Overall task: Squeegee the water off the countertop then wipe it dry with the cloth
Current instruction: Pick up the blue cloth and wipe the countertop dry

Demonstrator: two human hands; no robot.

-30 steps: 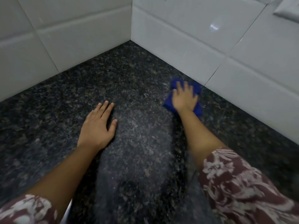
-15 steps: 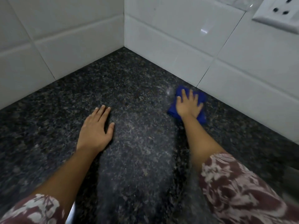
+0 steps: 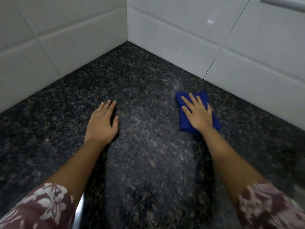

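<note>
The surface (image 3: 148,90) was dark stone with lots of little specks. It ran back into a corner where two white tiled walls (image 3: 189,33) met.

The right hand (image 3: 197,115) lay flat on top of a blue cloth (image 3: 185,124). Its fingers (image 3: 185,100) were spread out and straight, pressing down on the cloth, not curled around it. The cloth was folded into a small pad. It sat flat on the surface, on the right side, near the right wall but not touching it. Blue edges stuck out past the hand on the left, at the top and at the lower right.

The left hand (image 3: 102,123) rested palm down on the bare stone, well apart from the cloth. Its fingers were loose and close together, and they held nothing. The thumb pointed toward the middle.

Between the two arms the stone looked paler and a bit cloudy, in a wide strip that ran from near the hands toward the person. I could not tell if that strip was wet or dry. Just past the top of the cloth there was a small pale smudge (image 3: 177,86) on the stone.

Both arms were bare up to short sleeves (image 3: 41,210) that were dark red with white flowers.
</note>
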